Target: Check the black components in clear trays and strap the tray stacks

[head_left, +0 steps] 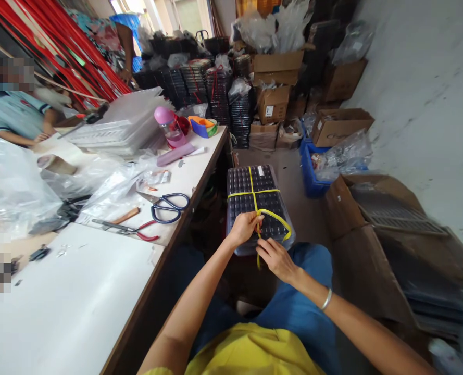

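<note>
A stack of black plastic trays (254, 198) wrapped in clear film rests on my lap, bound crosswise with a yellow strap (253, 190). My left hand (243, 227) pinches the strap at the stack's near edge. My right hand (277, 258), with a silver bangle on the wrist, grips the strap's loose end just below, where a yellow loop curls to the right.
A white table (78, 291) at my left carries blue-handled scissors (170, 207), red-handled pliers (133, 230), plastic bags and a pink bottle (169, 125). Another person's arms rest at the far left. Cardboard boxes (375, 208) and bundled tray stacks (215, 88) crowd the floor ahead and right.
</note>
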The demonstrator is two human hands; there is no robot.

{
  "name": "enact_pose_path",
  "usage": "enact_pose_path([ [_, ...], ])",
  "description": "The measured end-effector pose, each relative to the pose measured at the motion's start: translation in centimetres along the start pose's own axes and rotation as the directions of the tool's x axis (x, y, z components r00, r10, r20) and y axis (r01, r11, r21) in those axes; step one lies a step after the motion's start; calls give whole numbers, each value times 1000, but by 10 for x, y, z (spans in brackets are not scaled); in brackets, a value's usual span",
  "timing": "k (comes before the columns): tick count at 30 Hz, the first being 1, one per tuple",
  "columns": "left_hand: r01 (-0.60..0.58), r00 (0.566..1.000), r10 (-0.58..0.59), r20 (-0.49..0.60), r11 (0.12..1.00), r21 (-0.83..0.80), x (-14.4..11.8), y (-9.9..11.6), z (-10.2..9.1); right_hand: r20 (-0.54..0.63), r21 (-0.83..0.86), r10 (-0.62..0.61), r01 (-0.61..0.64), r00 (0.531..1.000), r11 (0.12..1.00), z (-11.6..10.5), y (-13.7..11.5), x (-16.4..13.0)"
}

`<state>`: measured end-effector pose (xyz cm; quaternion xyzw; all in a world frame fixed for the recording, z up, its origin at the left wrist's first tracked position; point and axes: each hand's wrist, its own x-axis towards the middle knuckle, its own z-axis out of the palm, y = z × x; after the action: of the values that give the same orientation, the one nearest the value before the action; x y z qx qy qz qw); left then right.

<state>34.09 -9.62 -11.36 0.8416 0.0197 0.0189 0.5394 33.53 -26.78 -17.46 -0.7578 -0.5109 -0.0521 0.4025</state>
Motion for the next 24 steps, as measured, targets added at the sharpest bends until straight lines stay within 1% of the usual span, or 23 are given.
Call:
enact_pose_path([
  [3, 7, 1000, -7, -8, 1000, 23, -2, 3, -1, -5, 139, 65, -64, 998, 988, -2, -1, 9],
  [5, 23, 999, -21, -44, 999, 49, -3, 4, 2, -26, 249, 164, -152, 986, 956, 1, -7, 12],
  [6, 35, 997, -30, -75, 997, 65, -3, 4, 5, -42, 306, 233, -209, 972, 929, 5, -11, 12],
  [7, 49, 993, -39, -115, 996, 81, -2, 4, 8, -61, 362, 311, -270, 948, 892, 9, -15, 11],
  [9, 78, 978, -55, -200, 991, 108, -1, 4, 16, -98, 467, 468, -375, 878, 801, 18, -24, 7],
  [11, 93, 963, -58, -262, 988, 124, -1, 4, 22, -120, 554, 586, -436, 801, 709, 25, -31, 4],
  [12, 89, 961, -51, -273, 988, 128, -2, 5, 22, -119, 589, 624, -451, 772, 670, 27, -32, 4],
  [14, 49, 966, -12, -258, 989, 138, -6, 5, 17, -104, 644, 668, -462, 737, 610, 27, -32, 5],
  [18, -102, 979, 132, -158, 977, 186, -20, 3, -5, -74, 705, 695, -455, 716, 544, 22, -28, 10],
  [20, -149, 978, 176, -112, 964, 221, -26, 2, -10, -77, 713, 700, -451, 710, 537, 21, -27, 12],
  [24, -177, 981, 193, -32, 947, 269, -30, 2, -7, -117, 689, 695, -446, 709, 571, 26, -26, 13],
])
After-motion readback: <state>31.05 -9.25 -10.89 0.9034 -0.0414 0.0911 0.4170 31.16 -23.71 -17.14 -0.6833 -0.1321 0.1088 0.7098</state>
